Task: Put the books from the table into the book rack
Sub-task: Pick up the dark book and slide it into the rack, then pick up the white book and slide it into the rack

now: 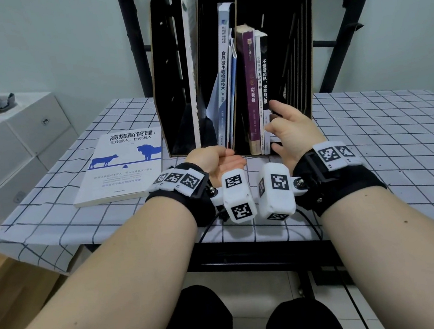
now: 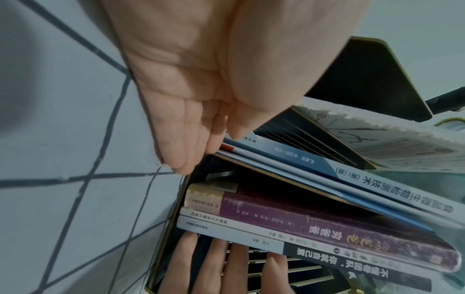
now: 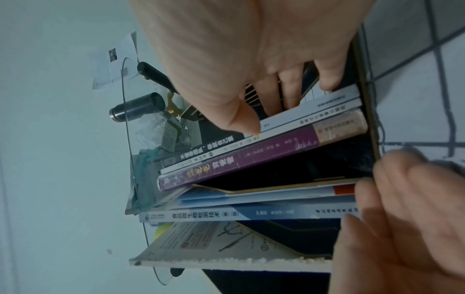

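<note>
The black slotted book rack (image 1: 230, 65) stands upright on the worktop covered with white cloth in a dark grid pattern (image 1: 382, 132). In the head view, one white book with a blue cow and lion on its cover (image 1: 120, 165) lies flat on the worktop, just left of the rack, untouched.

The rack holds three upright books in its right-hand compartment: a purple-spined book (image 1: 252, 92), a thin white-spined book (image 1: 261, 93) and a black-and-white-spined book (image 1: 265, 80). The middle compartment holds a white-and-blue-spined book (image 1: 223, 57) with thin blue booklets beside it; their count cannot be told. A grey rough-edged board (image 1: 192, 47) leans in a left compartment.

The right hand (image 1: 290, 128) has its fingers spread, reaching into the right compartment. The right wrist view shows what the head view hides: the thumb tip (image 3: 245, 124) rests on the black-and-white spine, the other fingers behind that book.

The left hand (image 1: 217, 160) lies at the rack's base, palm up. The left wrist view shows its fingers (image 2: 176, 155) straight and pressed together, the tips at the lower ends of the blue booklets.
</note>
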